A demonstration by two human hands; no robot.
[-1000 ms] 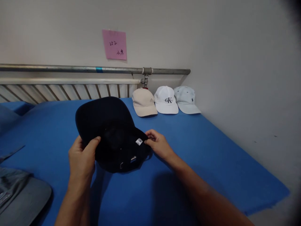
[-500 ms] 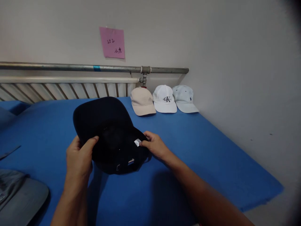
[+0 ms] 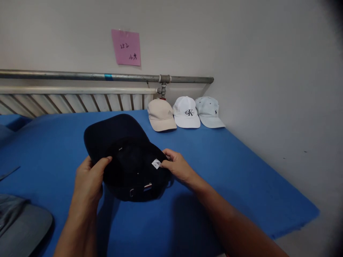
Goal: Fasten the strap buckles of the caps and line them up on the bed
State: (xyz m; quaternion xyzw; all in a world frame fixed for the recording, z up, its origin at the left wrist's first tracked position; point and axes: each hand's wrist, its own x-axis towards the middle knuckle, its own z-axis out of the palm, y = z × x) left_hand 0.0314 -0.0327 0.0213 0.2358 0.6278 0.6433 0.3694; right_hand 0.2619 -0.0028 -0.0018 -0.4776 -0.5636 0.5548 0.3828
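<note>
A dark navy cap [image 3: 122,157] is held upside down over the blue surface [image 3: 241,171], its inside facing me and its brim pointing away. My left hand [image 3: 89,180] grips the cap's left rim with fingers curled round it. My right hand [image 3: 177,166] pinches the right rim, beside a small white label [image 3: 156,164] sewn inside. A metal strap buckle [image 3: 139,189] shows at the cap's near edge.
Three caps stand in a row at the back by the wall: beige [image 3: 160,115], white with a black logo [image 3: 187,112], pale blue [image 3: 209,111]. A grey cap [image 3: 21,228] lies at lower left. A metal pipe [image 3: 80,76] and a pink note [image 3: 126,47] are on the wall.
Both hands have lowered and tilted the dark cap slightly toward me, showing more of its inside and buckle. The view has shifted a little.
</note>
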